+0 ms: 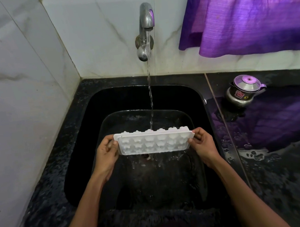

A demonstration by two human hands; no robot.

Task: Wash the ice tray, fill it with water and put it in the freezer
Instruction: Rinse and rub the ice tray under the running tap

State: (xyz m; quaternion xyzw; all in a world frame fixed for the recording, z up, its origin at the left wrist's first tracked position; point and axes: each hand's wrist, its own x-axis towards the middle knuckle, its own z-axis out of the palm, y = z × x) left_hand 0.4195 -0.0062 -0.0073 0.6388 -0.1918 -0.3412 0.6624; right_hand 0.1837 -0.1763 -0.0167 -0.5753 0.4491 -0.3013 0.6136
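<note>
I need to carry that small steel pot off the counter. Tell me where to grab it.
Judging by its shape, take the steel pot by the side handle that sticks out to its right, coming from the right with curled fingers. The domed lid has only a small knob, and the rounded body looks slippery on the wet counter.

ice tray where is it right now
Head view, centre: the ice tray is held over the black sink between left hand and right hand, under the tap's stream.

one white ice tray (154,143), two hands on it, the left hand (106,155) and the right hand (204,144). one metal tap (145,31), one black sink (86,159), one small steel pot (244,91), one purple curtain (255,8).
</note>
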